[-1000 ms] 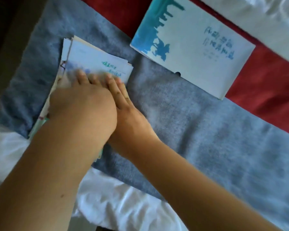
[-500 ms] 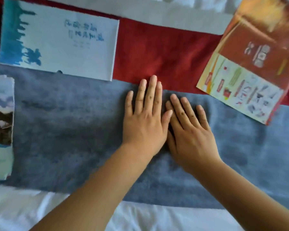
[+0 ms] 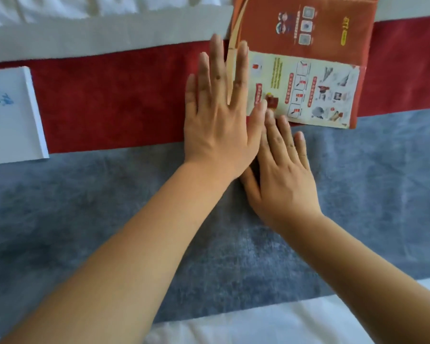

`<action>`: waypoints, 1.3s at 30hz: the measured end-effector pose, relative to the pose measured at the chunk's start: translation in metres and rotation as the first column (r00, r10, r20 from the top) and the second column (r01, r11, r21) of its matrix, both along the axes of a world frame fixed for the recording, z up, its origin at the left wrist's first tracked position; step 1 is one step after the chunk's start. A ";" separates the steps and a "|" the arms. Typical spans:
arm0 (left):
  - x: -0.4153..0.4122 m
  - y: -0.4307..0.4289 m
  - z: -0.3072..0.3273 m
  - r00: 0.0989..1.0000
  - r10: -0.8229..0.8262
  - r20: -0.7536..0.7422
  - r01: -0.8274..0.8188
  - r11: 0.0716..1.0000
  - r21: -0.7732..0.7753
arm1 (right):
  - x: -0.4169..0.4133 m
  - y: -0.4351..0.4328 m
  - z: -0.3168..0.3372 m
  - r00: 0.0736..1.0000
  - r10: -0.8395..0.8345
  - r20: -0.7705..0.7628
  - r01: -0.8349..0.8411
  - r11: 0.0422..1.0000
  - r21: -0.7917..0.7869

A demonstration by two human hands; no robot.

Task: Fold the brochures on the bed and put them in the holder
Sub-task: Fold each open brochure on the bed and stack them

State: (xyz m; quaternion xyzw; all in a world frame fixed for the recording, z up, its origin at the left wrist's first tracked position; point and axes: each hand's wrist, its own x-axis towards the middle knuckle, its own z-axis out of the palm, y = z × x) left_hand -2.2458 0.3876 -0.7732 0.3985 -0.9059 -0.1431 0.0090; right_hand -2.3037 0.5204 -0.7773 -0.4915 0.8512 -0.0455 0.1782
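Note:
A red and cream brochure (image 3: pixel 315 70) lies flat on the bed at the upper right, printed side up. My left hand (image 3: pixel 219 115) is stretched out flat with straight fingers, its index finger and thumb over the brochure's left edge. My right hand (image 3: pixel 281 170) lies flat beside it on the grey blanket, fingertips at the brochure's lower left corner. Neither hand holds anything. A white paper with blue print (image 3: pixel 10 115) lies at the far left, cut off by the frame. No holder is in view.
The bed carries a grey blanket (image 3: pixel 85 219) in front, a red band (image 3: pixel 114 100) behind it, and white sheets (image 3: pixel 97 18) at the back and the near edge.
Both hands left the brochure stack at the left and moved right and forward to the red brochure. The view shifted right, so the stack is out of frame.

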 end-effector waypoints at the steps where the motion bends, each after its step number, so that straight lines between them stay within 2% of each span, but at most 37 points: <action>1: -0.007 -0.002 -0.001 0.999 -0.031 0.009 0.031 0.999 -0.011 | 0.000 0.001 -0.001 1.000 0.003 0.008 -0.003 1.000 -0.024; 6: -0.052 -0.025 -0.008 0.965 -0.258 0.045 0.259 0.965 -0.029 | 0.001 0.002 -0.003 1.000 0.000 0.012 0.000 0.998 -0.057; 9: -0.063 -0.034 -0.014 0.954 -0.288 0.088 0.287 0.958 0.020 | 0.001 0.002 -0.002 1.000 -0.016 0.022 0.018 0.997 -0.073; 14: -0.032 -0.020 -0.018 0.981 -0.188 0.054 0.186 0.982 0.033 | 0.006 0.012 0.003 0.991 -0.031 0.131 0.060 0.972 -0.229; 18: 0.015 0.003 -0.019 0.990 -0.062 0.125 0.060 0.998 0.017 | 0.017 0.018 0.007 0.973 -0.092 0.211 0.153 0.944 -0.293; 21: 0.049 0.023 -0.017 0.988 0.005 0.154 -0.011 0.999 0.040 | 0.029 0.011 0.009 0.964 -0.147 0.220 0.194 0.958 -0.210; 24: 0.081 0.046 -0.009 0.977 0.055 0.206 -0.069 0.995 0.065 | 0.043 0.001 0.008 0.974 -0.142 0.178 0.160 0.983 -0.092; 26: 0.103 0.064 0.000 0.963 0.084 0.255 -0.110 0.990 0.087 | 0.054 -0.005 0.008 0.981 -0.122 0.148 0.134 0.988 -0.073; 32: 0.157 0.107 0.033 0.930 0.006 0.368 -0.057 0.990 0.127 | 0.088 -0.019 0.009 0.991 -0.075 0.108 0.082 0.995 -0.056; 35: 0.178 0.101 0.038 0.944 0.003 0.331 -0.038 0.995 0.097 | 0.107 -0.022 0.007 0.993 -0.055 0.102 0.061 0.996 -0.062; 39: 0.211 0.060 0.026 0.969 0.105 0.224 -0.102 0.994 -0.028 | 0.126 -0.022 0.000 0.996 0.044 0.075 -0.039 0.997 -0.067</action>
